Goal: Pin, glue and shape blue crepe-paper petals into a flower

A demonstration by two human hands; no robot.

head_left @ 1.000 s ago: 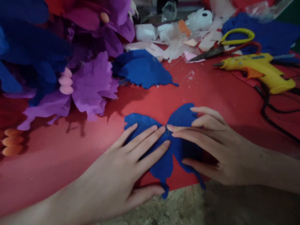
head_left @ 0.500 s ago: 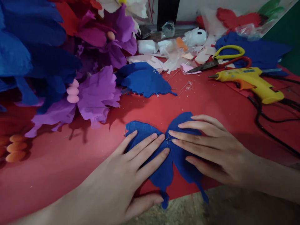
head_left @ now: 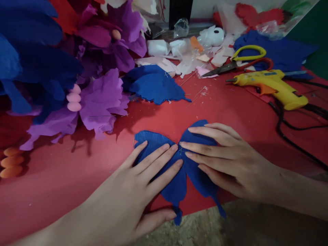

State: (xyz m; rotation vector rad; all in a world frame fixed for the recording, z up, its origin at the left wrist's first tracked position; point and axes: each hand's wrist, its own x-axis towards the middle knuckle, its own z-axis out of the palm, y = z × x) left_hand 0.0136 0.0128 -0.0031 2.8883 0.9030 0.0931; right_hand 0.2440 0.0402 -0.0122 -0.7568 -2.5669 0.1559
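A blue crepe-paper butterfly cutout (head_left: 173, 191) lies spread at the front edge of the red tabletop, its two tails hanging past the edge. Flat on its left wing rests my left hand (head_left: 143, 188), fingers apart and thumb stretched below. My right hand (head_left: 235, 157) lies over the right wing with its fingers extended, their tips close to the middle. Between both sets of fingertips, thin crossed wires or pins (head_left: 180, 150) show at the centre. Parts of both wings are hidden under the hands.
Scissors (head_left: 235, 61) and a yellow glue gun (head_left: 271, 85) with a black cord (head_left: 282, 133) lie at right. Stacked blue cutouts (head_left: 156, 85) sit behind the butterfly. Purple paper butterflies (head_left: 99, 99) and orange foam pieces (head_left: 12, 162) are at left; white scraps (head_left: 159, 48) lie at the back.
The whole view has shifted slightly. My right fingers have moved a little inward over the right wing; my left hand keeps its place on the left wing.
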